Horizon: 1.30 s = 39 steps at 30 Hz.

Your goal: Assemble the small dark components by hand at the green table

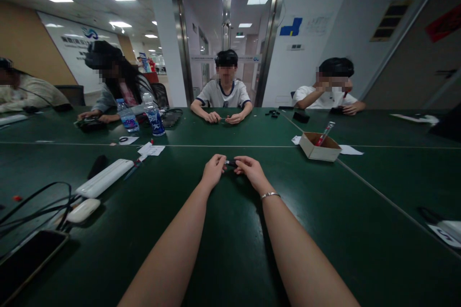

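My left hand [213, 172] and my right hand [252, 172] meet above the middle of the green table [230, 240], both with fingers pinched. Between their fingertips is a small dark object [231, 163] with a shiny, silvery part toward the left hand. Its kind is too small to make out. The left fingertips are closed at the silvery end, and the right fingers grip the black end. A silver bracelet [270, 195] circles my right wrist.
At left lie a white power strip [105, 178], black cables [39, 208], a white case [84, 210] and a phone [30, 261]. Two bottles [154, 117] stand beyond. A small open box [320, 147] holds a red-and-clear tool. Several people sit across the table.
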Motion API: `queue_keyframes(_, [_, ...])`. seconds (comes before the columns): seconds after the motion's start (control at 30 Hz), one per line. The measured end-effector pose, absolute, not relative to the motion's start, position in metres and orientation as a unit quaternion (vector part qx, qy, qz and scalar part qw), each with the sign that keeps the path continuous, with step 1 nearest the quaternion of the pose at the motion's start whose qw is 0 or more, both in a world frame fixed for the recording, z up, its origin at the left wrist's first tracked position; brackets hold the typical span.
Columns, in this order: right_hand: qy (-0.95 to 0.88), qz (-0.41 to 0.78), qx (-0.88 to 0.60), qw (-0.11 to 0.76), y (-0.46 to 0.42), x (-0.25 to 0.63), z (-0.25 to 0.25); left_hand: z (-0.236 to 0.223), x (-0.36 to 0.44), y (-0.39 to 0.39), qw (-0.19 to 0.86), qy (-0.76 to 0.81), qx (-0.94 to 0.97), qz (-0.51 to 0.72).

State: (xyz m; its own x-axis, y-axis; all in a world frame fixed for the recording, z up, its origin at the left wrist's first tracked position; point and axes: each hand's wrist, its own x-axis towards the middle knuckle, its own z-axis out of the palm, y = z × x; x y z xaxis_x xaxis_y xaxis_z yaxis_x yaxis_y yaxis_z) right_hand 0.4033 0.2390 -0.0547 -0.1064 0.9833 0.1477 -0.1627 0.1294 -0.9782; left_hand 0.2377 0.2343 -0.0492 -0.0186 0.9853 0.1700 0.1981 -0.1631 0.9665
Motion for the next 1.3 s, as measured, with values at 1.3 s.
queue_keyframes(1.3, [-0.529, 0.533, -0.379, 0.54, 0.2418, 0.4052, -0.0591, -0.0521, 0.2372, 0.232, 0.375, 0.504, 0.61, 0.483])
